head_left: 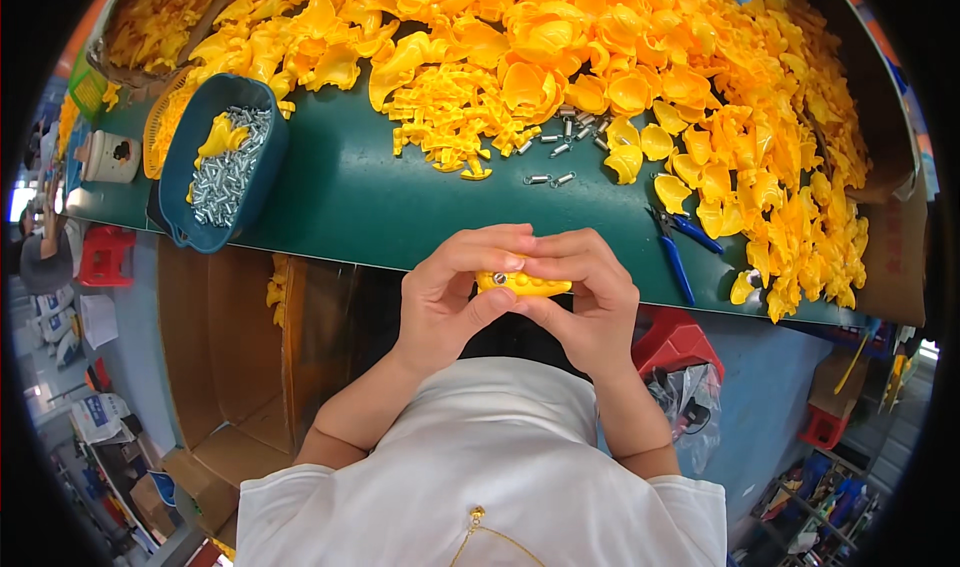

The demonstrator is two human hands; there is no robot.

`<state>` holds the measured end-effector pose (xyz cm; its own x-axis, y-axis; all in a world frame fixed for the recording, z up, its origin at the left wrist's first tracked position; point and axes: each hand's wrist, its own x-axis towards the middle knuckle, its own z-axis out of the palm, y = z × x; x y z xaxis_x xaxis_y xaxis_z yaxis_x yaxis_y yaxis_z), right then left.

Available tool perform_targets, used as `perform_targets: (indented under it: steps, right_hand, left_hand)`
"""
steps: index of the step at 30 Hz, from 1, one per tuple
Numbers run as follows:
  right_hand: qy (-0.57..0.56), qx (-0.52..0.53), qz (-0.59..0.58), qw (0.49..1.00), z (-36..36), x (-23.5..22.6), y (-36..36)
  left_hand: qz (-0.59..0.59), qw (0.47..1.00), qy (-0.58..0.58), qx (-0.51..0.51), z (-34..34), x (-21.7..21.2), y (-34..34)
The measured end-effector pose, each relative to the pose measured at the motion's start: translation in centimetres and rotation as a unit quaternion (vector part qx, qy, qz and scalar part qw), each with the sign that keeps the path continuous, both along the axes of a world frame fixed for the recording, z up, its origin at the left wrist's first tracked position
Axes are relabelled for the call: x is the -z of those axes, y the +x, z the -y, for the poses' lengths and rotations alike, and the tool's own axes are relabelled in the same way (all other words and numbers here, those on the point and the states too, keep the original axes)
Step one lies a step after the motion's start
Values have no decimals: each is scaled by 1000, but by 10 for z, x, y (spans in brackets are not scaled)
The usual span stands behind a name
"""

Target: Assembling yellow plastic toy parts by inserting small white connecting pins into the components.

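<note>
Close to my body, just off the near edge of the table, both hands grip a small yellow plastic piece (540, 286). My left hand (440, 295) pinches its left end between thumb and fingers. From the other side, my right hand (592, 292) curls over the top, its thumb pressed underneath. A small round silver metal bit (500, 278) shows on the piece near my left thumb. Fingers cover much of the piece, so its full shape is hidden. Loose springs (538, 179) lie on the green table (345, 202) beyond my hands.
A blue basin (272, 157) of metal springs stands at the left, some yellow pieces inside. Heaps of curved yellow shells (620, 27) cover the far table, with small yellow clips (450, 112) in front. Blue-handled cutters (675, 257) lie at right. A cardboard box (225, 337) stands below.
</note>
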<state>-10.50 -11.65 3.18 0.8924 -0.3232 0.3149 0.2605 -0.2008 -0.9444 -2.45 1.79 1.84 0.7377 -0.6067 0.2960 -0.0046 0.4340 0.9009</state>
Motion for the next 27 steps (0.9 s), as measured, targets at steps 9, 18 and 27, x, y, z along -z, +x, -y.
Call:
perform_targets:
  steps: [9,18,27]
  right_hand:
    - [79,21,23,996,-6,9,7]
    - [212,-3,28,977,-7,-8,9]
    - [90,-50,87,991,-2,-1,10]
  left_hand:
    - [-1,999,3,40,-6,0,9]
    - [103,993,47,27,-16,-10,19]
    - [260,956,123,-57,-14,-15,12]
